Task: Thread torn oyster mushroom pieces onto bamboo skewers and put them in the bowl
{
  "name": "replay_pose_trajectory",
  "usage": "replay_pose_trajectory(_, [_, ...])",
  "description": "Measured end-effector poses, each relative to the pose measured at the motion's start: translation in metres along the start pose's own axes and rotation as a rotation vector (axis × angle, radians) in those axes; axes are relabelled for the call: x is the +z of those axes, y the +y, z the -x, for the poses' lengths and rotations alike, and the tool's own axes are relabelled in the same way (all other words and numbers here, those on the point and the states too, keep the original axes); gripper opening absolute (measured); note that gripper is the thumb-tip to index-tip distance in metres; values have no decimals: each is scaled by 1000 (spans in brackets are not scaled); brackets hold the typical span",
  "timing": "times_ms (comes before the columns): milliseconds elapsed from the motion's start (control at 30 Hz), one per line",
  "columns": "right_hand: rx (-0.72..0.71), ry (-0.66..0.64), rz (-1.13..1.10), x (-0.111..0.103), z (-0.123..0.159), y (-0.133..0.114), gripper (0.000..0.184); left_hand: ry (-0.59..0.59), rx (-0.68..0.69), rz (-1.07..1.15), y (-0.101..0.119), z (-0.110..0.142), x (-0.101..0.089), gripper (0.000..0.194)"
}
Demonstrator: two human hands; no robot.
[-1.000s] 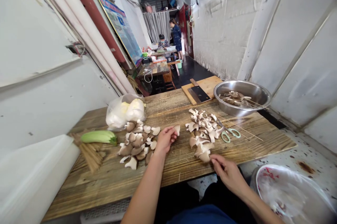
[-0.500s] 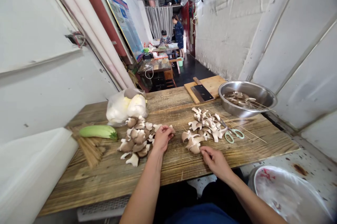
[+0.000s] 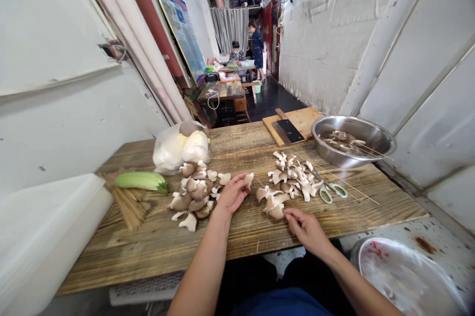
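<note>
My left hand point(image 3: 234, 193) is closed in a pinch on a small piece of oyster mushroom point(image 3: 250, 179), raised over the middle of the wooden table. To its left lies a heap of oyster mushrooms point(image 3: 196, 191). My right hand point(image 3: 302, 224) pinches the near end of a skewer, mostly hidden by the oyster mushrooms point(image 3: 275, 205) that appear threaded on it. Its thin tip point(image 3: 261, 183) pokes out toward my left hand. Just beyond is a second pile of mushrooms point(image 3: 295, 175), with green-handled scissors point(image 3: 326, 192) beside it.
Loose skewers point(image 3: 352, 185) lie right of the scissors. A steel bowl point(image 3: 336, 158) with mushrooms, and a cleaver point(image 3: 291, 130) on a cutting board point(image 3: 306, 120), stand behind. Leftward are a bagged white item point(image 3: 166, 150), a green gourd point(image 3: 137, 181) and a skewer bundle point(image 3: 129, 209). Two people are far back.
My left hand has moved slightly right and turned, showing the mushroom piece more clearly. My right hand stays at the skewer's end. The whole view has shifted slightly.
</note>
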State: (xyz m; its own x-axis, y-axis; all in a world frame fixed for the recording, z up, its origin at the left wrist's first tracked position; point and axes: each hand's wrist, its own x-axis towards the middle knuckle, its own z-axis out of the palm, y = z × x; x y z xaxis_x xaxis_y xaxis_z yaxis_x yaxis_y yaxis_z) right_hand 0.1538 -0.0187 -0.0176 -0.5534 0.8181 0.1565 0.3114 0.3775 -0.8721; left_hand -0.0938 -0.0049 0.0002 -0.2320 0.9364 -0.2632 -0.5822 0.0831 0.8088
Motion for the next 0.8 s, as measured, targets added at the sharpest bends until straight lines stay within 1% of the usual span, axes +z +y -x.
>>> replay_pose_trajectory(67, [6, -4, -1, -1, 0, -2, 29, -4, 3, -24, 0, 1, 1, 36])
replay_pose_trajectory(100, [11, -4, -5, -1, -1, -3, 29, 15, 37, -66, 0, 1, 1, 37])
replay_pose_trajectory(200, [25, 7, -15, -2, -1, -5, 29, 131, 245, -324, -4, 0, 2, 32])
replay_pose_trajectory(267, [27, 21, -17, -2, -1, -5, 29, 156, 360, -522, -8, -1, 1, 26])
replay_pose_trajectory(367, [30, 42, -31, -1, 0, -3, 30, 87, 417, -746, -12, -2, -1, 21])
replay_pose_trajectory(467, [52, 86, -81, 1, 1, 3, 32, 34, 462, -906, -14, -5, -3, 17])
replay_pose_trajectory(567, [83, 169, -187, 4, 3, 8, 36, 33, 515, -942, -14, -5, -3, 15])
replay_pose_trajectory(633, [113, 227, -271, 4, 6, 10, 39, 70, 540, -871, -13, -3, -3, 15])
replay_pose_trajectory(733, [176, 334, -351, -2, 13, 9, 41, 149, 580, -742, -11, 2, 1, 15])
replay_pose_trajectory(800, [206, 392, -351, -11, 19, 8, 42, 173, 587, -760, -10, 3, 6, 11])
